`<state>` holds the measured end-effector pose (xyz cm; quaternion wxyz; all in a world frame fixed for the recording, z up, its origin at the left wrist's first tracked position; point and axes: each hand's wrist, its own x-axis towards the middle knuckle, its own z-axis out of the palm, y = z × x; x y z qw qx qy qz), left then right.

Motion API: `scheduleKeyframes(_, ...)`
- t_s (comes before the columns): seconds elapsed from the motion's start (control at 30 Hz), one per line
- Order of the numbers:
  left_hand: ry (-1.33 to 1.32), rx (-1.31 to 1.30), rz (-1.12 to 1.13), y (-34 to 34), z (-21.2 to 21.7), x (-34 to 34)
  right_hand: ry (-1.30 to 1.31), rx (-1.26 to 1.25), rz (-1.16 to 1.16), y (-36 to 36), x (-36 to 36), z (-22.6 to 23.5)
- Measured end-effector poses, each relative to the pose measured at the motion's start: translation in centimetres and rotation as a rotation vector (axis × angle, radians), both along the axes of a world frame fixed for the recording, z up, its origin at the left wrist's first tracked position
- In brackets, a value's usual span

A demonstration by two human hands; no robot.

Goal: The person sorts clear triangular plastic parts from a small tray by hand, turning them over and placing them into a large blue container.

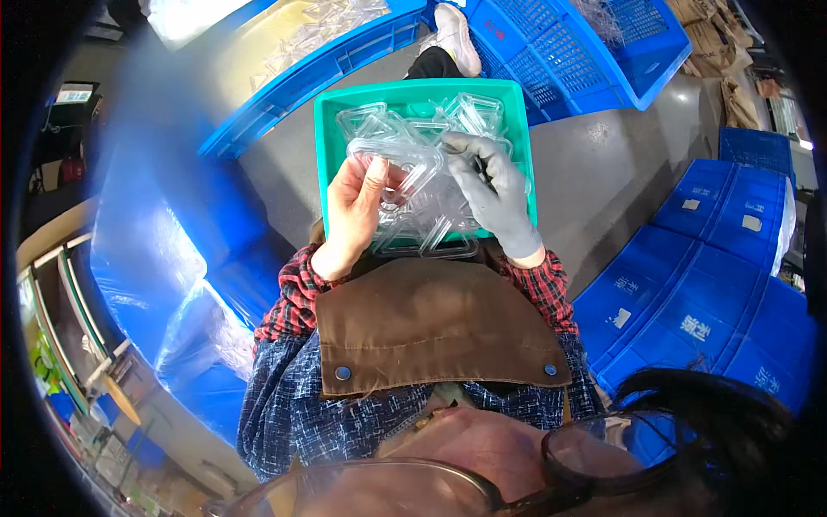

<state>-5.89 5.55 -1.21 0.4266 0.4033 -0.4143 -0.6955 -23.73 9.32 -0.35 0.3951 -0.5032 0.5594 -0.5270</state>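
Taking the green tray (pixel 332 164) on the person's lap as the landmark, and reading from left to right: well to the left of the tray, a large blue plastic bag (pixel 164 250) is lying open beside the person's knee, and beyond the tray's far-left corner a long blue crate (pixel 336 60) is holding more clear pieces. Over the left half of the tray, the bare left hand (pixel 353 215) is gripping a clear plastic clamshell (pixel 398 164), with the thumb pressing on its upper face and the fingers curling beneath its rim; the clamshell is sitting just above the loose pile of clear plastic shells (pixel 439 228) filling the tray. Over the right half of the tray, the gloved right hand (pixel 495 185) is touching the same clamshell's right edge, its fingers lying close together and bent down; whether they are pinching the rim or only resting on it cannot be told. The probable faults are these: the thin wall is likely to crease if the thumb is bearing too hard; the glove is probably dulling touch, so two nested shells may be lifting as one; and the pile, overhanging the tray's near edge toward the brown apron (pixel 435 323), may be sliding off if the lap is tilting. To the right of the tray, stacked blue crates (pixel 706 293) are standing on the floor.
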Motion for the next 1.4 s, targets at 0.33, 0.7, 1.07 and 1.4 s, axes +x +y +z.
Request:
scheduleKeyframes(0.33,-0.020,-0.023,-0.014,0.0,0.3,0.4,-0.272,0.158,0.047,0.1,2.4,-0.3)
scheduleKeyframes(0.7,-0.379,-0.054,-0.368,-3.5,2.0,0.5,-0.176,0.204,0.290,-2.3,0.9,1.8)
scheduleKeyframes(1.07,-0.126,0.036,0.121,-0.8,1.1,-1.3,0.093,-0.175,0.101,2.3,0.8,-1.0)
scheduleKeyframes(1.4,-0.163,0.089,0.030,-0.8,0.3,-0.6,0.194,-0.236,0.153,1.1,0.8,-0.8)
